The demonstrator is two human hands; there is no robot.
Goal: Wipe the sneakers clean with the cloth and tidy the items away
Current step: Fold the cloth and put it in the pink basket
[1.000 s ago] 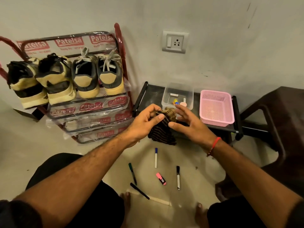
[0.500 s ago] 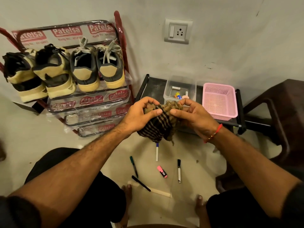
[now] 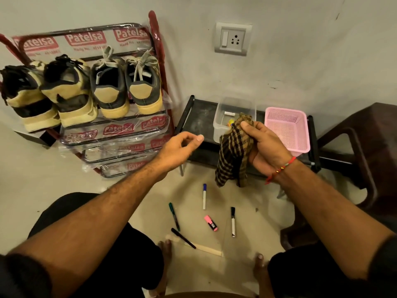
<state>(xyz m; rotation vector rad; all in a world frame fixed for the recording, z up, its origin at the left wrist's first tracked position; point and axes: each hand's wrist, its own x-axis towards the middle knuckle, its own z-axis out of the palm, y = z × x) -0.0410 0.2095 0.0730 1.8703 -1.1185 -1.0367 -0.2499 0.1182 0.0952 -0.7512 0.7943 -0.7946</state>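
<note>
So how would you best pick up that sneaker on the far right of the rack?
Probably by its heel: the rightmost sneaker sits heel-out on the shoe rack, toe toward the wall. The free left hand could come from the front, fingers into the collar, thumb on the tan heel patch.

Single head-worn wide-angle view, looking forward and down from seated height, close over both forearms; faces the grey plastered wall [image 3: 300, 50], red metal shoe rack [image 3: 153, 29] left, pale tiled floor [image 3: 247, 201] below.

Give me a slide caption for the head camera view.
Right hand grips a checked cloth; left hand reaches toward sneakers on the rack.
</note>
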